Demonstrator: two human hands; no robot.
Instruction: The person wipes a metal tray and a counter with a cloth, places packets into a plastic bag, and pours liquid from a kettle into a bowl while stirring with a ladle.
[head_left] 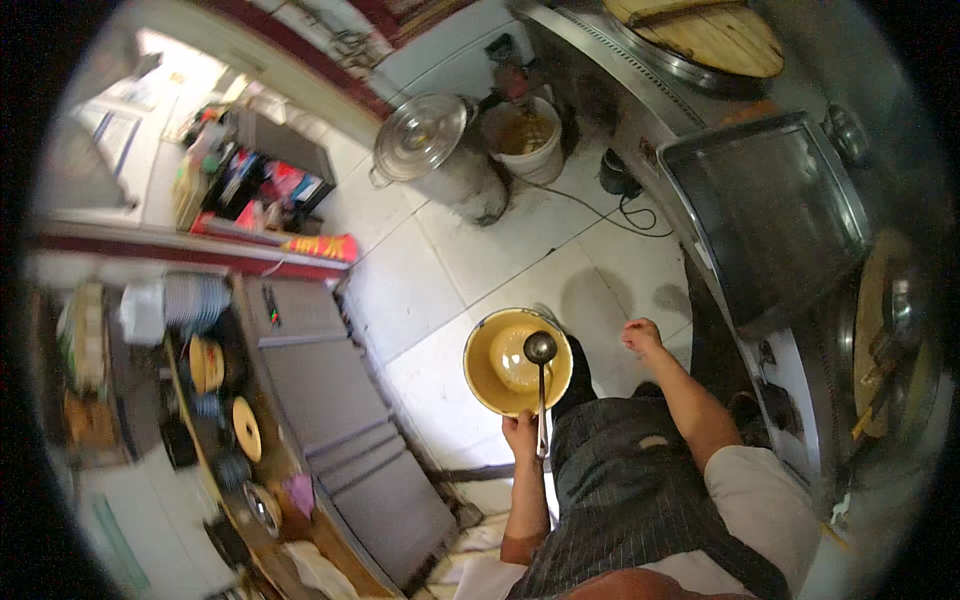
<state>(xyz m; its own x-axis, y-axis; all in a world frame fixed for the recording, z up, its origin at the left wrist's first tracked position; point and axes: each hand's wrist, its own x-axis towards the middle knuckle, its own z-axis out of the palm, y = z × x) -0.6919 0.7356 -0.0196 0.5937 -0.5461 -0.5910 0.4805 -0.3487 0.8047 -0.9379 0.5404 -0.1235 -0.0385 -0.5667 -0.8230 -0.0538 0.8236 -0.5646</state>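
So the person is mid-carry here, standing on the tiled floor [420,290] between the low grey cabinet [330,400] on their left and the long steel cooker [770,220] on their right. The left hand [522,435] is closed around the near rim of a yellow bowl [517,361] and, by the look of it, also pinches the handle of a metal ladle [541,348] whose cup hangs over the bowl's middle. The bowl is held out in front of the body, above the floor, resting on nothing, with a smaller pale dish or a pool of something inside; too blurry to tell which. The right hand [640,335] is off to the side, loosely curled, empty as far as I can see, near the cooker's edge but not touching it.

My read: this is the carrying step. Next bit calls for keeping the bowl level with that one-handed grip so the ladle doesn't slide out, and watching the lidded steel pot [435,150] and white bucket [530,135] ahead on the floor
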